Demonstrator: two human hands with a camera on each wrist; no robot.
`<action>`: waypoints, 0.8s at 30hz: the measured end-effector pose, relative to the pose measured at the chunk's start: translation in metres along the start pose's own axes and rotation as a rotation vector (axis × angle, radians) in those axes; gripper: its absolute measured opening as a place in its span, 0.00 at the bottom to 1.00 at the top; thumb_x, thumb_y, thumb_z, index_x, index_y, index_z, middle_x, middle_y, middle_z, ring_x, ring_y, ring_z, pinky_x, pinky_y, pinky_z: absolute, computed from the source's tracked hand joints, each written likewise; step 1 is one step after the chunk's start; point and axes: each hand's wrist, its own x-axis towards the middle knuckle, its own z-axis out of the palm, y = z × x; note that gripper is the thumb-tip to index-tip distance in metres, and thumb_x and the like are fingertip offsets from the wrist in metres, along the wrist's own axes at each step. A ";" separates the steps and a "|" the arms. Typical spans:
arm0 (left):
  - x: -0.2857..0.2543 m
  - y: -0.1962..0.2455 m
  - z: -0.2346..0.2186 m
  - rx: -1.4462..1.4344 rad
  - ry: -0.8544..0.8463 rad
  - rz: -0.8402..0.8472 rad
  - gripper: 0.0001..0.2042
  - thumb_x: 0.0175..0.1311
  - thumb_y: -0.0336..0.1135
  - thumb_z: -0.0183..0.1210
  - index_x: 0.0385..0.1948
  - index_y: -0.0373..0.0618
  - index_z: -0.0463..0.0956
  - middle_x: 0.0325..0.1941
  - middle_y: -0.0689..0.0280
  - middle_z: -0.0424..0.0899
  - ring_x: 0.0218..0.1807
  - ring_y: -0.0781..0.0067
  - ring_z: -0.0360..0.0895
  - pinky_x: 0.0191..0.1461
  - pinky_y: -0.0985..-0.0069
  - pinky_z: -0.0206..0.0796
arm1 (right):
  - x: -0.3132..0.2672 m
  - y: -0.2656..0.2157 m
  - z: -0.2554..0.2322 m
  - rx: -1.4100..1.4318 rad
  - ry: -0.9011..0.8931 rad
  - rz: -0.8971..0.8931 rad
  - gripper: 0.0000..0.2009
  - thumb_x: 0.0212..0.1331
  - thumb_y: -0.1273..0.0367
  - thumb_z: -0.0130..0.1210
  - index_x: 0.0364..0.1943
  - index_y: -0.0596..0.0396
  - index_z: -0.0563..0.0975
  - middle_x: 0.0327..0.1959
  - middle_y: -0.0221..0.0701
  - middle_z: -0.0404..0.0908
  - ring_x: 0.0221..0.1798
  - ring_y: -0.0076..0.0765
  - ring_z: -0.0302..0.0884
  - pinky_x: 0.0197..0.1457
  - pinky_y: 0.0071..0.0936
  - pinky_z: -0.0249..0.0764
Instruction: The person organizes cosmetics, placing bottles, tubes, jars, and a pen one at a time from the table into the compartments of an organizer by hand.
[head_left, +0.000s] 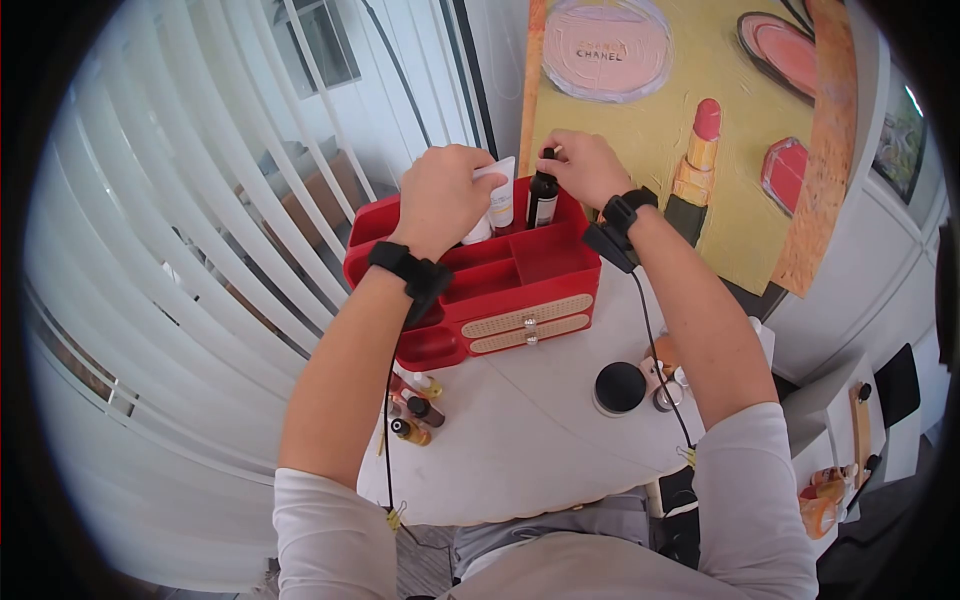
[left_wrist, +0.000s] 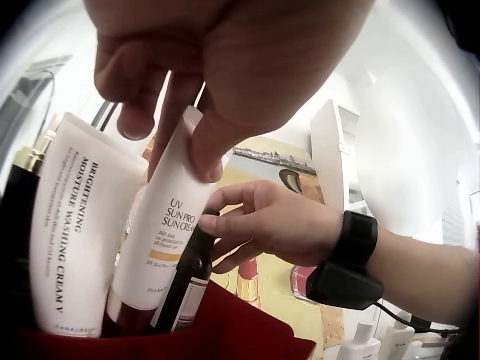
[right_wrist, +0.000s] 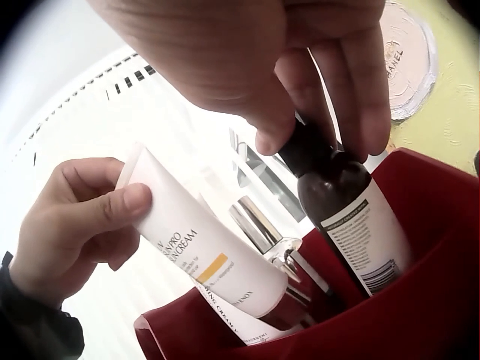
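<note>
My left hand pinches the top end of a white sunscreen tube marked UV Sun Pro. The tube stands tilted, cap down, in the back compartment of a red organizer box. My right hand grips the black cap of a dark bottle with a white label, also in the back compartment. Beside the sunscreen, a white washing cream tube stands in the same compartment. Between tube and bottle, a silver-capped bottle shows in the right wrist view.
Two woven-front drawers form the organizer's front. Small bottles lie at the table's left; a black-lidded jar sits at the right beside other cosmetics. A painted board leans behind, and white blinds hang at the left.
</note>
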 end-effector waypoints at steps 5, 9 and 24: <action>0.005 -0.005 0.009 0.088 -0.017 -0.004 0.09 0.64 0.39 0.69 0.40 0.46 0.91 0.35 0.53 0.91 0.41 0.47 0.88 0.47 0.55 0.80 | 0.008 -0.005 0.014 0.008 0.012 -0.004 0.10 0.63 0.66 0.69 0.44 0.57 0.86 0.39 0.47 0.89 0.44 0.54 0.88 0.50 0.44 0.82; 0.012 -0.005 0.014 0.144 0.037 0.048 0.10 0.63 0.37 0.71 0.42 0.45 0.86 0.36 0.54 0.90 0.43 0.47 0.88 0.46 0.53 0.79 | 0.015 -0.009 0.029 -0.002 0.012 -0.038 0.11 0.64 0.67 0.68 0.46 0.57 0.85 0.38 0.50 0.88 0.45 0.57 0.87 0.51 0.46 0.81; 0.026 0.003 0.031 0.226 0.090 0.108 0.09 0.63 0.36 0.71 0.38 0.44 0.83 0.35 0.57 0.89 0.43 0.49 0.87 0.45 0.54 0.78 | -0.006 0.012 0.041 -0.036 -0.131 0.019 0.29 0.55 0.73 0.68 0.65 0.60 0.75 0.49 0.53 0.86 0.54 0.60 0.86 0.58 0.47 0.81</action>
